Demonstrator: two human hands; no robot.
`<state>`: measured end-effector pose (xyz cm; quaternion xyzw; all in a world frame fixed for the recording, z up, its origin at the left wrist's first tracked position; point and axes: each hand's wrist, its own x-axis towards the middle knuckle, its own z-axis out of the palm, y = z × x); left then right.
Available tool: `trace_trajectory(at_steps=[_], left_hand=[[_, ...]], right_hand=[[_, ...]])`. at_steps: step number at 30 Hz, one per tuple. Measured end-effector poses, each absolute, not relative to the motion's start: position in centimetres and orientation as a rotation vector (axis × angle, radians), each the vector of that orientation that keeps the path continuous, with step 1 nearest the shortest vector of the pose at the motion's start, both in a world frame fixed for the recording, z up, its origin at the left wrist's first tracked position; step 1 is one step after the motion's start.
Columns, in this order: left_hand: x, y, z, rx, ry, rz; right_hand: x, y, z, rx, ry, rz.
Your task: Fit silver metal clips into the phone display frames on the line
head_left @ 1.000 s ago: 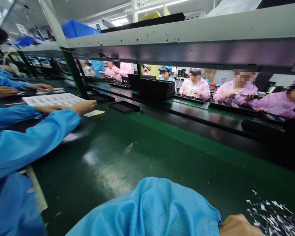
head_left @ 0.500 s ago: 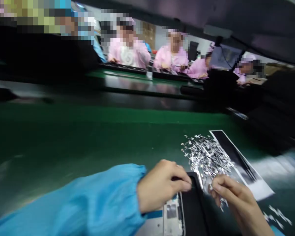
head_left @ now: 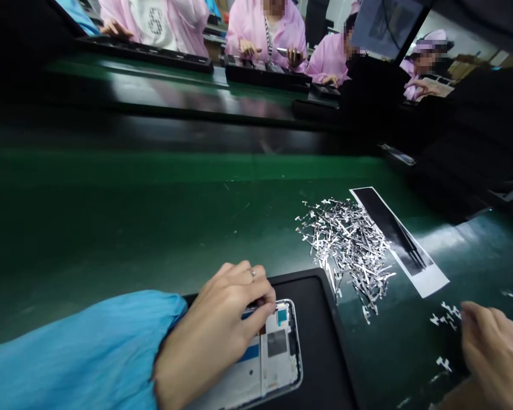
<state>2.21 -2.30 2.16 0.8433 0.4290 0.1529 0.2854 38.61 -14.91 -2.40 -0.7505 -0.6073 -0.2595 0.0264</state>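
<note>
My left hand (head_left: 222, 319), in a blue sleeve and with a ring on it, rests over the top end of a silver phone frame (head_left: 277, 364). Its thumb and fingers are curled together at the frame's edge; whatever lies between them is hidden. Beneath the frame is a black tray (head_left: 325, 330) with a raised rim. At the right edge my right hand (head_left: 493, 347) is closed, its fingertips beside a few small white pieces (head_left: 444, 316). I cannot make out anything in it. Beyond the tray lies a heap of thin silvery strips (head_left: 346, 245).
Dark tweezers (head_left: 412, 245) lie on a black-and-white card (head_left: 430, 285) right of the heap. All this sits on a green work surface (head_left: 154, 228). A dark bulky object (head_left: 465, 154) stands at the right. Across the bench, several people in pink work at black trays (head_left: 265, 77).
My right hand has moved from beside the strip heap to the small white pieces at the right. My left hand has drawn back from the tray's far corner onto the phone frame. The view has tilted down.
</note>
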Motion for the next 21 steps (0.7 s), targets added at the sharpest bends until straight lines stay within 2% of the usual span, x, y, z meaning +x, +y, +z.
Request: trace_trajectory(at_steps=[4,14,21], left_hand=[[2.2,-2.7,1.8,2.392,1.165,0.5],[2.0,-3.2,1.5,2.44,1.175,0.605],[2.1,-3.5,1.1,2.457,1.188,0.661]], right_hand=[[35.2,-13.4,-1.6,-2.129,-1.976,-0.869],[24.4,-9.8,1.3,-1.309,-2.442,-0.416],[19.0,-8.6,1.1,-0.982,-2.553,-0.449]])
